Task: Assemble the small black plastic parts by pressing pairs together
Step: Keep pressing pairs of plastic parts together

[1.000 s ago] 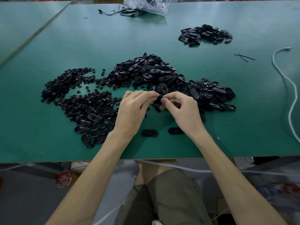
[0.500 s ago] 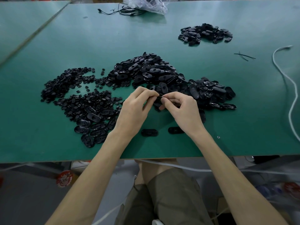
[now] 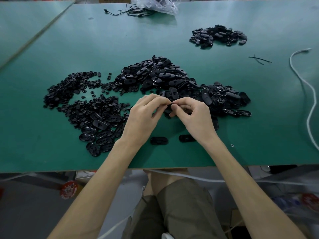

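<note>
My left hand point(image 3: 144, 116) and my right hand point(image 3: 193, 116) meet fingertip to fingertip above the green table point(image 3: 51, 152). Together they pinch a small black plastic part point(image 3: 170, 106), mostly hidden by the fingers. Behind them spreads a large pile of black oval shells point(image 3: 164, 78). To the left lies a pile of small round black pieces point(image 3: 77, 97) mixed with some ovals. Two single oval parts point(image 3: 158, 140) point(image 3: 186, 138) lie on the table just below my hands.
A smaller heap of black parts point(image 3: 218, 36) sits at the far right. A white cord point(image 3: 303, 83) snakes along the right side. A clear plastic bag point(image 3: 155, 4) and black wires point(image 3: 127, 12) lie at the far edge. Thin black ties point(image 3: 259, 59) lie near the cord.
Both hands stay together at the same spot; the left fingers have shifted slightly on the part.
</note>
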### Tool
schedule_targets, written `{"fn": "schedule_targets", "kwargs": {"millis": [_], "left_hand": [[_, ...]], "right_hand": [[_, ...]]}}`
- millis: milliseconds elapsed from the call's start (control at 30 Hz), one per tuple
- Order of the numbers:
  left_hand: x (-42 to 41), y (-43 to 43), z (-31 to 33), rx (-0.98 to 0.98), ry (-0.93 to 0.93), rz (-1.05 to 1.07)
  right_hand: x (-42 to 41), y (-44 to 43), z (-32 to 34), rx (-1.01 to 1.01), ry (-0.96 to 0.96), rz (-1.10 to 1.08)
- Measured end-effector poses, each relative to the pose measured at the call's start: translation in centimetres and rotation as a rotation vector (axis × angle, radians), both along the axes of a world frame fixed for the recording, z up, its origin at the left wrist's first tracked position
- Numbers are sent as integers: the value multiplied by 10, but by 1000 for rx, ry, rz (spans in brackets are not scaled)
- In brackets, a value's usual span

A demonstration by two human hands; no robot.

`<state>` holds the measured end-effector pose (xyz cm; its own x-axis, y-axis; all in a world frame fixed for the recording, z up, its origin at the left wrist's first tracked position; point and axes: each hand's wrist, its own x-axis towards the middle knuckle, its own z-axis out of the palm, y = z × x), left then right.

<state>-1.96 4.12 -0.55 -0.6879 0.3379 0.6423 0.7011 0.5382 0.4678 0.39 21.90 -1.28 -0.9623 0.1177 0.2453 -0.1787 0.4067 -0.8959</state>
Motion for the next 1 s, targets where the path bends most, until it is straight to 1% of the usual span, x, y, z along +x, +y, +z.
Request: {"fn": "schedule_targets", "kwargs": {"millis": [200,367,667,1000], "left_hand": [[-1,-1,0,-16,-35,-18],[-2,0,0,-76,17,-18],[1,1,-1,-90,-7,-74],[2,1,1,-46,-73,-124]], "right_hand": [[2,0,2,-7,-12,11],[2,0,3,-4,-8,7],[3,0,3,14,-8,29],[6,-1,4,57,-32,51]]}}
